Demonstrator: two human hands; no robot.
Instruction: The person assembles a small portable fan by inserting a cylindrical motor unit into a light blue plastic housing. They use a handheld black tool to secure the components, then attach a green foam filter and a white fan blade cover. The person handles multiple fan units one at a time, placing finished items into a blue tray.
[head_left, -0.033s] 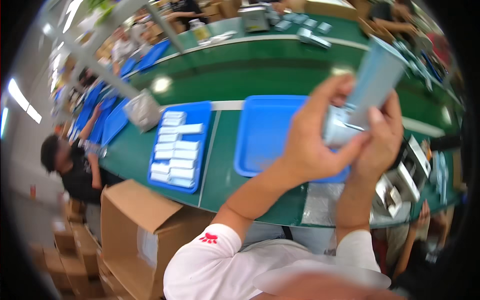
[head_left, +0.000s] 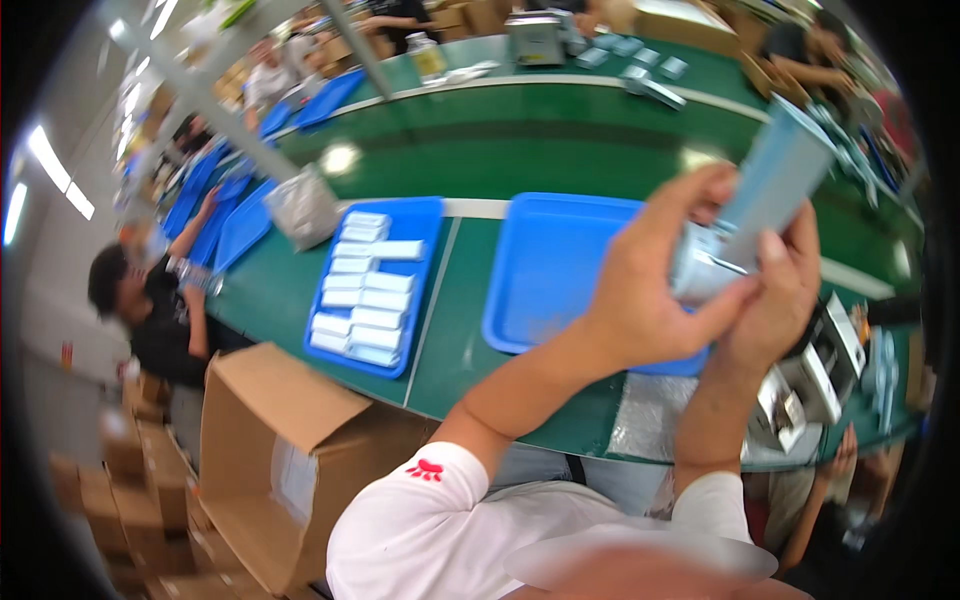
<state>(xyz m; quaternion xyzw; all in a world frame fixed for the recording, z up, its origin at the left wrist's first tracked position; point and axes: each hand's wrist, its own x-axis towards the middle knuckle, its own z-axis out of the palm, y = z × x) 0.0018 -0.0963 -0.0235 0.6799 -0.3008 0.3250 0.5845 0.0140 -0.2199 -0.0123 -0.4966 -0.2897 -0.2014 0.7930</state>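
Observation:
Over the right part of the bench I hold a light-blue oblong casing (head_left: 778,175) in both hands. Its long shell tilts up to the right, and a shorter rounded part at its lower end sits between my palms. My left hand (head_left: 640,275) is closed around the lower part, thumb pressed along its bottom edge. My right hand (head_left: 782,285) grips the base of the long shell from the other side, with its thumb on the front. Beneath my forearms is a blue tray (head_left: 550,265). Left of it, another blue tray (head_left: 423,225) carries several white and light-blue oblong pieces (head_left: 375,300).
An open cardboard box (head_left: 270,400) stands at the bench's near left edge. Bubble wrap (head_left: 650,410) and white box-like parts (head_left: 810,375) lie to the right. A green conveyor belt (head_left: 480,125) runs behind the trays. A co-worker (head_left: 150,310) sits at the left.
The whole view has shifted slightly, so the scene sits a little farther right. My hands keep the same grip on the casing.

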